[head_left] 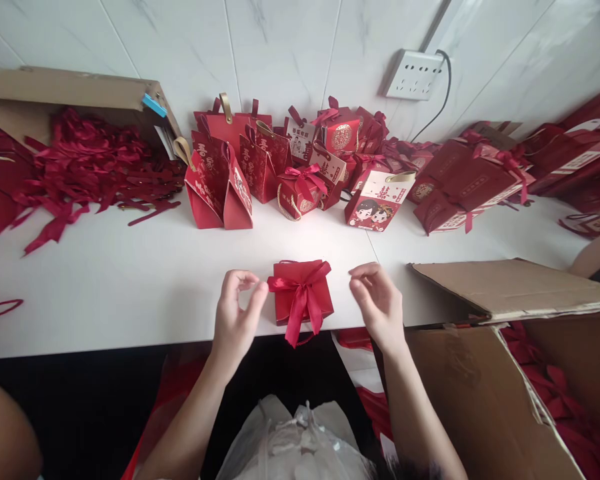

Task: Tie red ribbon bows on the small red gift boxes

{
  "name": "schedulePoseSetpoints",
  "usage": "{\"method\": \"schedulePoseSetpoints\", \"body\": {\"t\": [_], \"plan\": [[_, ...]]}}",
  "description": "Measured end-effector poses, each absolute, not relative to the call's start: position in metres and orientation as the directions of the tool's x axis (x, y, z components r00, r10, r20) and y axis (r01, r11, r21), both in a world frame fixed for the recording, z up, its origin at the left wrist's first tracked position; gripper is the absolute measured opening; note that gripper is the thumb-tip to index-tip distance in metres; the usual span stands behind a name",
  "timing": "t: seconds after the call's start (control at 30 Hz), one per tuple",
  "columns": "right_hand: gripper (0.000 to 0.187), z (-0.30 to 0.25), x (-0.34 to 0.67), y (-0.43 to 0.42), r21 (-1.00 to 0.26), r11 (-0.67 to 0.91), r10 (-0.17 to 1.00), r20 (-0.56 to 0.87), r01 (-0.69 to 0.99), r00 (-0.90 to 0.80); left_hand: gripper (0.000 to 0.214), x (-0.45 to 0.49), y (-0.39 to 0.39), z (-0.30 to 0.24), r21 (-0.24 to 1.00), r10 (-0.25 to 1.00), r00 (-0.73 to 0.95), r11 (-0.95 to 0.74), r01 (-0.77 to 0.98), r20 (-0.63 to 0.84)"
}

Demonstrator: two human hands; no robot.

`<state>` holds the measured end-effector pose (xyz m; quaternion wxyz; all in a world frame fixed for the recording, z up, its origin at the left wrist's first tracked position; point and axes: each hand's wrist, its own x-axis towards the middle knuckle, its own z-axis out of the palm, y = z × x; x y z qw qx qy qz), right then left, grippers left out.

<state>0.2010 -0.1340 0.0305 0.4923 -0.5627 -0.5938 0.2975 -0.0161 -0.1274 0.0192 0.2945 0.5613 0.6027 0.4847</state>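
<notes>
A small red gift box (280, 307) sits near the table's front edge, in the middle of the head view. Across its top lies a red satin ribbon bow (303, 291), its two tails hanging toward me over the front. My left hand (239, 307) is just left of the box, fingers loosely curved, thumb tip close to the bow's left loop; whether they touch I cannot tell. On the other side, my right hand (377, 303) hovers apart from the box, thumb and fingers bent with nothing visible between them.
Finished red gift boxes (220, 190) stand along the wall, beside a carton of red ribbons (90, 157). Stacked larger red boxes (473, 170) are at right. An open cardboard box (445, 380) with red pieces borders my right arm. Other people's limbs (5, 427) show at both sides.
</notes>
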Motion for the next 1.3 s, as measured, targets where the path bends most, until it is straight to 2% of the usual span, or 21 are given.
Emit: {"method": "schedulePoseSetpoints", "body": {"t": [0.07, 0.13, 0.27, 0.33, 0.43, 0.53, 0.6, 0.7, 0.8, 0.9, 1.03, 1.1, 1.3], "plan": [[0.022, 0.042, 0.195, -0.144, -0.843, 0.186, 0.981, 0.188, 0.505, -0.048, 0.01, -0.007, -0.13, 0.028, 0.797, 0.921, -0.055, -0.302, 0.523, 0.386], [0.03, 0.052, 0.19, -0.155, -0.786, 0.091, 0.993, 0.022, 0.612, -0.118, 0.013, 0.0, -0.127, 0.034, 0.678, 0.882, 0.12, -0.431, 0.595, 0.455], [0.05, 0.062, 0.188, -0.173, -0.678, -0.053, 0.97, -0.209, 0.733, -0.123, 0.017, 0.005, -0.114, 0.036, 0.617, 0.876, 0.341, -0.482, 0.622, 0.342], [0.049, 0.059, 0.187, -0.177, -0.653, -0.061, 0.951, -0.268, 0.755, -0.154, 0.015, 0.005, -0.108, 0.035, 0.629, 0.875, 0.382, -0.481, 0.611, 0.298], [0.039, 0.045, 0.182, -0.175, -0.744, -0.069, 0.951, -0.251, 0.664, -0.183, 0.012, 0.002, -0.104, 0.033, 0.679, 0.874, 0.4, -0.471, 0.562, 0.275], [0.04, 0.029, 0.178, -0.169, -0.852, -0.083, 0.967, -0.193, 0.518, -0.164, 0.015, -0.001, -0.101, 0.031, 0.722, 0.874, 0.409, -0.459, 0.518, 0.262], [0.042, 0.024, 0.178, -0.167, -0.869, -0.098, 0.975, -0.181, 0.484, -0.128, 0.017, -0.002, -0.1, 0.03, 0.733, 0.879, 0.409, -0.443, 0.516, 0.244], [0.042, 0.03, 0.184, -0.17, -0.822, -0.114, 0.972, -0.208, 0.557, -0.108, 0.018, -0.002, -0.099, 0.029, 0.741, 0.89, 0.405, -0.414, 0.529, 0.208], [0.044, 0.041, 0.184, -0.18, -0.796, -0.104, 0.912, -0.316, 0.597, -0.263, 0.018, -0.001, -0.098, 0.03, 0.759, 0.899, 0.394, -0.391, 0.521, 0.192], [0.04, 0.039, 0.169, -0.186, -0.881, -0.117, 0.841, -0.334, 0.459, -0.426, 0.019, 0.0, -0.097, 0.03, 0.779, 0.903, 0.382, -0.381, 0.498, 0.198], [0.044, 0.02, 0.138, -0.181, -0.964, -0.174, 0.924, -0.23, 0.199, -0.305, 0.019, 0.001, -0.094, 0.027, 0.793, 0.904, 0.373, -0.381, 0.476, 0.21], [0.045, 0.014, 0.129, -0.178, -0.976, -0.178, 0.946, -0.204, 0.122, -0.25, 0.017, 0.001, -0.093, 0.026, 0.804, 0.905, 0.364, -0.381, 0.457, 0.221], [0.038, 0.018, 0.118, -0.177, -0.973, -0.139, 0.954, -0.181, 0.184, -0.237, 0.01, 0.003, -0.093, 0.026, 0.804, 0.915, 0.329, -0.371, 0.466, 0.231]]}}
